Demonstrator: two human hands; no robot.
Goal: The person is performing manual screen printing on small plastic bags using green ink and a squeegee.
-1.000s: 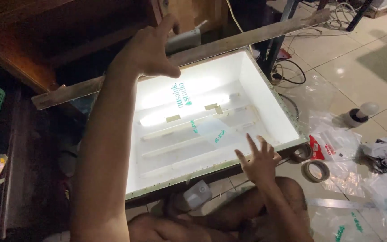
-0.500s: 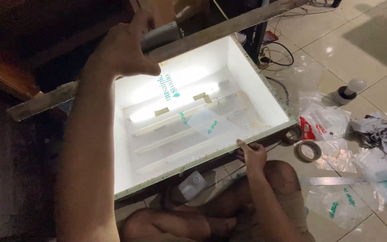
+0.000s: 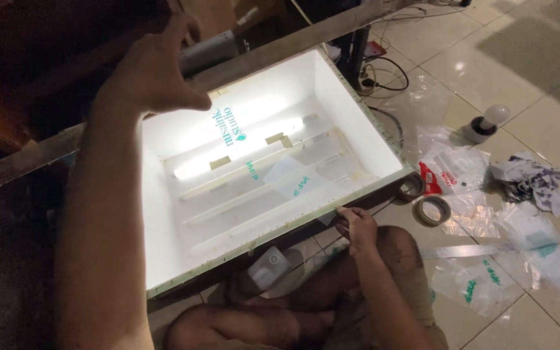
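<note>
A lit white light box lies tilted on the floor in front of me. On its glass rests a clear sheet with a small green print. My right hand is at the box's near rim, fingers curled and pinching a corner of clear sheet that hangs over the edge. My left hand is raised above the box's far left corner, thumb out. Its fingers reach up against a dark panel, and the dark hides any grip. My bare knees are under the near rim.
A wooden beam runs along the box's far side. Two tape rolls, a metal ruler, clear plastic bags, a red-and-white packet, crumpled paper and a light bulb lie on the tiles to the right. Cables trail behind.
My right hand, spread open over the box's near right part a second ago, has dropped to the near rim and curled shut. The view has shifted; my left hand stays raised.
</note>
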